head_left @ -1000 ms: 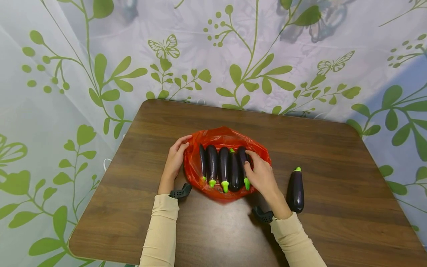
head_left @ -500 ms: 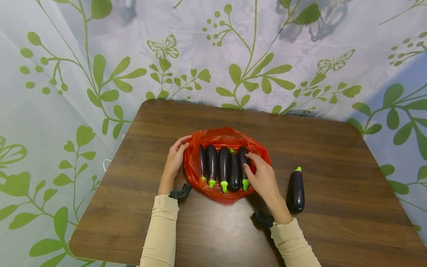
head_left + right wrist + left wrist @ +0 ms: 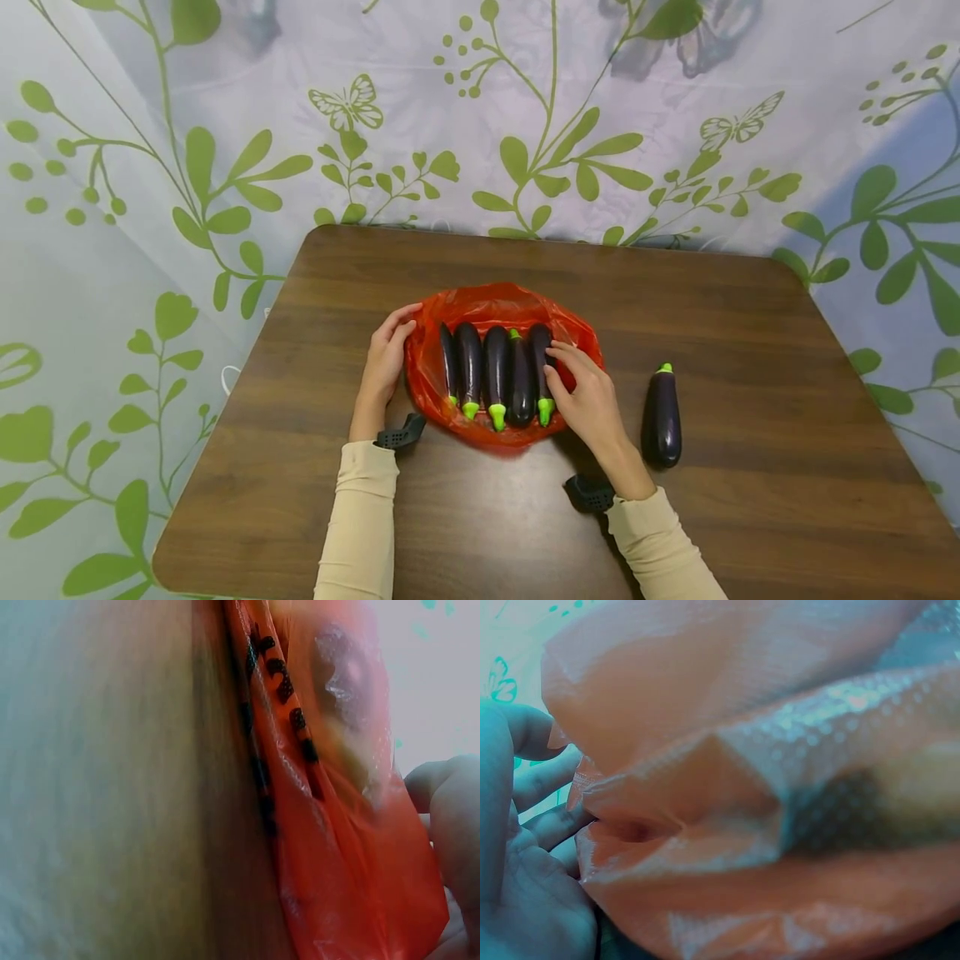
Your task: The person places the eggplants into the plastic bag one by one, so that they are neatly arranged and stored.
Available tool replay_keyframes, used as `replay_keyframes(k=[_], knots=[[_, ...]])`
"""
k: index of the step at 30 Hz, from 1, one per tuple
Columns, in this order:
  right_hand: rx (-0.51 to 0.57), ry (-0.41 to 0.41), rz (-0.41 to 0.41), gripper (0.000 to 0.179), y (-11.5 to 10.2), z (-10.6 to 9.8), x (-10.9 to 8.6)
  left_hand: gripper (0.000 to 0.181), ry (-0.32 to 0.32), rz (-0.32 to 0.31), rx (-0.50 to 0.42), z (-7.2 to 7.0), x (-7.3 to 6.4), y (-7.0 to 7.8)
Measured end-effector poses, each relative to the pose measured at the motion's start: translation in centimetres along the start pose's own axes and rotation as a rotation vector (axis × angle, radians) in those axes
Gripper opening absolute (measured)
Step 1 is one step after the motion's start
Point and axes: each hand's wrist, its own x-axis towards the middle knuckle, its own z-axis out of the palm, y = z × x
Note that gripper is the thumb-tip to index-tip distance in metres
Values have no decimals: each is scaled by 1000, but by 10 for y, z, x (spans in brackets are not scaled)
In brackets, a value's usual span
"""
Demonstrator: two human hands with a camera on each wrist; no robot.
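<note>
A red plastic bag lies spread at the middle of the table with its mouth facing up. Several glossy dark purple eggplants with bright green caps lie side by side in it. My left hand holds the bag's left rim; in the left wrist view, the thumb and fingers are at the edge of the bag. At the right rim, my right hand reaches over the bag, fingertips right by the rightmost eggplant, thumb and forefinger apart. In the right wrist view, the right hand is beside the printed bag.
A single eggplant lies on the brown wooden table, right of the bag, its green cap pointing away. Behind the table hangs a cloth patterned with green leaves and butterflies. Dark wrist mounts sit at both wrists.
The right fingers have eased off the rightmost eggplant, whose green cap has shifted slightly left. The left hand keeps its place at the bag's rim. The head view has turned a little.
</note>
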Motion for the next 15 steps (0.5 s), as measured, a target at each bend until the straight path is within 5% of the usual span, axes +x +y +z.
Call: replay_keyframes(k=[15], knots=[[35,96,-65,33,3,-9,0,36,-6,6,-9,-1,0,0]])
